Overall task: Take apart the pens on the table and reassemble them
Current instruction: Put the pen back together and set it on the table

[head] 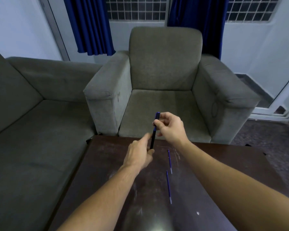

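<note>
A dark blue pen stands almost upright above the far edge of the dark table. My left hand grips its lower barrel. My right hand pinches its upper end, where a blue cap sticks out above the fingers. Two thin blue refills lie loose on the table to the right of my hands: one farther away, one nearer. Both point roughly away from me.
A grey armchair stands just beyond the table's far edge. A grey sofa runs along the left side. Blue curtains and barred windows are behind them. The tabletop is scratched and shiny near me.
</note>
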